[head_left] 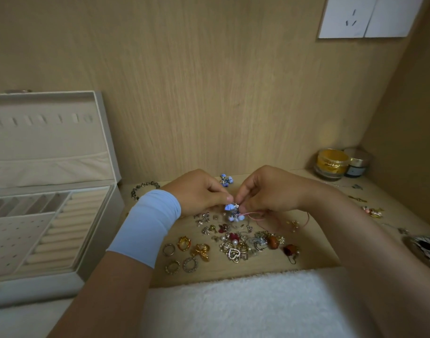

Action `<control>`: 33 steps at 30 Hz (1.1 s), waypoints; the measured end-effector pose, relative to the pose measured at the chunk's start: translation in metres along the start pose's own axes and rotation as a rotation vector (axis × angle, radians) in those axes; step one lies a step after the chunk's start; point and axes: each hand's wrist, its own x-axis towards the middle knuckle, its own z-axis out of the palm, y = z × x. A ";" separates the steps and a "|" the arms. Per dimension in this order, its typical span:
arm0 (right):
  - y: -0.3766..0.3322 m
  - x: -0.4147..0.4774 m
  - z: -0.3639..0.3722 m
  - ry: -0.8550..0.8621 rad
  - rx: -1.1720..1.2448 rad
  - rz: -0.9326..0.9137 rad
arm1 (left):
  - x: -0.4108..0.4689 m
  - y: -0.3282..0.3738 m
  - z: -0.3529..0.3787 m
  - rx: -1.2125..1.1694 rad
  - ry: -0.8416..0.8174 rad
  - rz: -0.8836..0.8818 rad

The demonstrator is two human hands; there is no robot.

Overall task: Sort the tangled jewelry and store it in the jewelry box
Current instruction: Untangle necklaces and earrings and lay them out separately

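Note:
My left hand (200,191) and my right hand (267,189) meet above the wooden shelf, and both pinch a small blue beaded charm (231,208) with a thin pink cord (254,214) trailing from it to the right. Below them lies a pile of tangled jewelry (240,242): hearts, pearls, red pieces and amber beads. Loose rings (182,254) and a gold bow brooch (200,251) lie to its left. The cream jewelry box (94,242) stands open at the left, with ring rolls and compartments showing. A second blue charm (225,179) lies behind my hands.
A dark bead bracelet (142,189) lies near the box. Two cosmetic jars (341,163) stand in the back right corner. More small pieces (372,212) are scattered at the right, beside a patterned object (424,247). A white fluffy towel (233,303) covers the front.

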 end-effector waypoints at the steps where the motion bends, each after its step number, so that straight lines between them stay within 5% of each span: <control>1: 0.000 -0.001 0.000 -0.008 -0.043 0.016 | 0.001 0.000 0.001 0.001 0.032 0.016; 6: -0.004 -0.004 -0.002 -0.014 -0.221 0.054 | 0.003 0.002 0.003 -0.135 0.071 0.040; 12: -0.008 -0.003 -0.001 0.080 0.036 0.000 | 0.000 0.002 0.002 -0.242 0.050 0.070; 24: -0.002 -0.005 -0.005 0.003 0.081 0.061 | 0.007 -0.002 0.011 -0.161 0.239 0.138; 33: -0.001 -0.007 -0.011 -0.006 0.074 0.065 | 0.011 -0.006 0.016 -0.427 0.133 -0.038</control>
